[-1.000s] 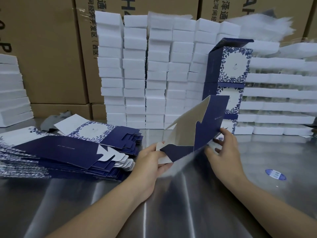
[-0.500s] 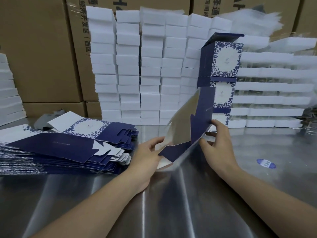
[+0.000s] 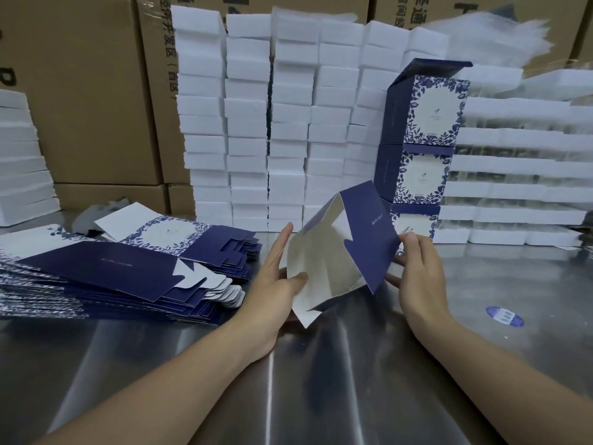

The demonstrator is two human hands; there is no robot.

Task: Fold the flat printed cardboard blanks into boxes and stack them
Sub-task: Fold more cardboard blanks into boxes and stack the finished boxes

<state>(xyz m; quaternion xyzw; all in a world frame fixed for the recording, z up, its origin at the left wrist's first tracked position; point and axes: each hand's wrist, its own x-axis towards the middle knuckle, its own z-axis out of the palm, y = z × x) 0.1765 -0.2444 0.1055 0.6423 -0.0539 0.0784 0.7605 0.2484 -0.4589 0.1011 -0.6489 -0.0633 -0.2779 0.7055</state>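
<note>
My left hand (image 3: 276, 281) pinches white panel of blank (image 3: 346, 252), right hand (image 3: 417, 277) grips blue side, to square it open over table (image 3: 321, 380) middle; flat pile (image 3: 112, 271) at left edge, reachable.

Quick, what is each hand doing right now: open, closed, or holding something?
Left hand: holding the half-folded blank, thumb on its white inside.
Right hand: holding the same blank at its blue right edge.

1 wide-angle head-worn view, looking forward and down, close over the metal table (image 3: 337, 396)
</note>
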